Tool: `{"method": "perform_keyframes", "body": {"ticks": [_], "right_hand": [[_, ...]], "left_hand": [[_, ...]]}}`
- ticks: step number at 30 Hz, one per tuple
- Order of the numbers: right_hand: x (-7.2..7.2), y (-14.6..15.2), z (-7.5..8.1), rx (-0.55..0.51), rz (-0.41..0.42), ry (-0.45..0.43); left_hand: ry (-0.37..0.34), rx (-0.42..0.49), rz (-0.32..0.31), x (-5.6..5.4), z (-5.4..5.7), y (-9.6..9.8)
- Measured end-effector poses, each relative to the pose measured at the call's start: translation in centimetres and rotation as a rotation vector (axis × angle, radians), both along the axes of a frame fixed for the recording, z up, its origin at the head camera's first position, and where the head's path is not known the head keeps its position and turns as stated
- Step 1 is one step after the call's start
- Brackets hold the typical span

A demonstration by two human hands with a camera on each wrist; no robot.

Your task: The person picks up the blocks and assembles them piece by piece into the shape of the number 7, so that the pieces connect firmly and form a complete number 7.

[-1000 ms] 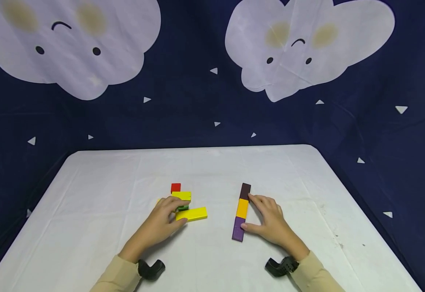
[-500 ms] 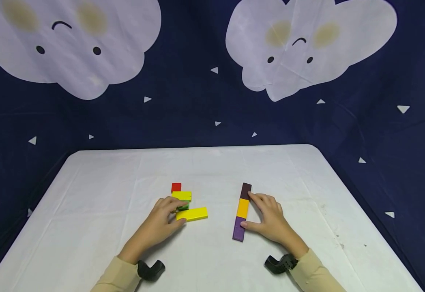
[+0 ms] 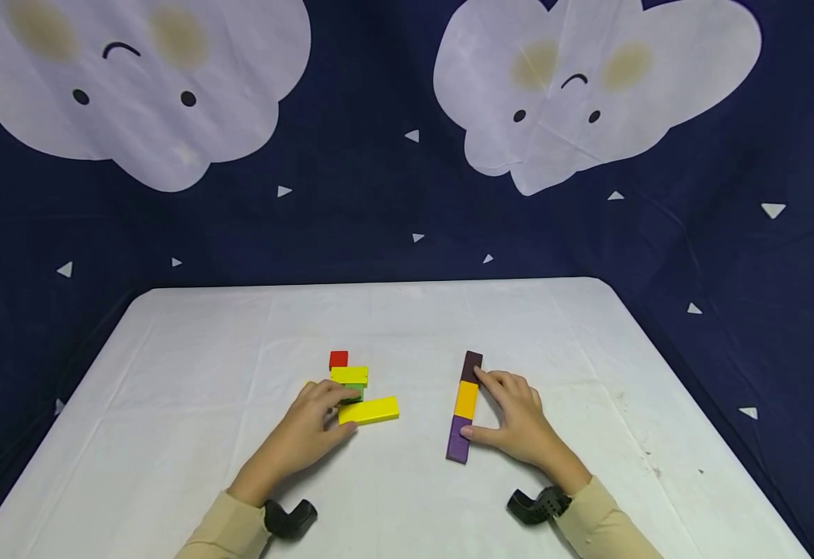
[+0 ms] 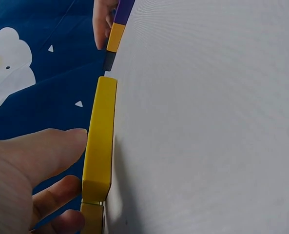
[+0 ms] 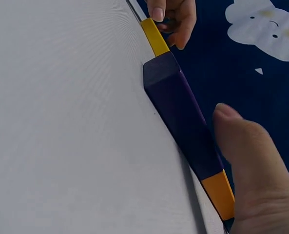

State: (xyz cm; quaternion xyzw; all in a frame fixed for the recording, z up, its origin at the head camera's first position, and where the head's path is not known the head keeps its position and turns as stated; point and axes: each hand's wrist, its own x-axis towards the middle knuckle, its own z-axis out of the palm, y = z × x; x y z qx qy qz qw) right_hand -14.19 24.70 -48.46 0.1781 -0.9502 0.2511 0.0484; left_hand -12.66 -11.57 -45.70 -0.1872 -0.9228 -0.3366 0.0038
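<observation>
My left hand (image 3: 312, 423) lies over the left end of several coloured blocks. Its thumb tip is right at the near edge of a long yellow block (image 3: 370, 410), and the index fingertip overlaps a green block (image 3: 356, 394). Behind these sit a shorter yellow block (image 3: 349, 375) and a red block (image 3: 339, 359). My right hand (image 3: 519, 423) rests beside a straight row of three blocks, fingers spread along its right side. The thumb meets the purple block (image 3: 458, 442); the index fingertip meets the dark brown block (image 3: 472, 366). An orange block (image 3: 466, 399) lies between them.
A white-covered table (image 3: 407, 326) bears everything. A dark blue cloth (image 3: 351, 225) with white clouds hangs behind it. Curved black wrist devices (image 3: 290, 519) sit on both wrists. In the left wrist view, an orange-yellow block (image 4: 92, 219) shows beyond the long yellow one.
Both hands and the blocks stay almost in place. The left index finger shifts slightly, showing more of the green block, and the view drifts a few pixels.
</observation>
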Motion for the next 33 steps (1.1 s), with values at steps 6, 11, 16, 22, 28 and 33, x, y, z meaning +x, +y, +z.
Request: {"method": "perform_keyframes", "body": {"ticks": [6,11,16,22,28,33], "right_hand": [[-0.14,-0.12,-0.04,0.009,0.005,0.013],[-0.13,-0.14,-0.12,0.023,0.004,0.002],[-0.02,-0.14,-0.14,0.018,0.003,-0.009],[0.05,-0.2,-0.2,0.019,0.002,-0.011],[0.19,-0.22,-0.37,0.025,0.002,-0.006],[0.4,-0.24,-0.4,0.021,0.003,-0.004]], "left_hand": [[0.006,0.017,-0.006,0.03,-0.08,-0.11],[0.011,0.018,0.006,-0.05,-0.07,0.03],[-0.003,0.001,0.021,-0.17,-0.11,0.17],[-0.019,-0.014,0.03,-0.25,0.03,0.23],[-0.01,-0.036,0.039,-0.17,0.09,0.26],[0.003,-0.041,0.033,-0.18,0.03,0.31]]}}
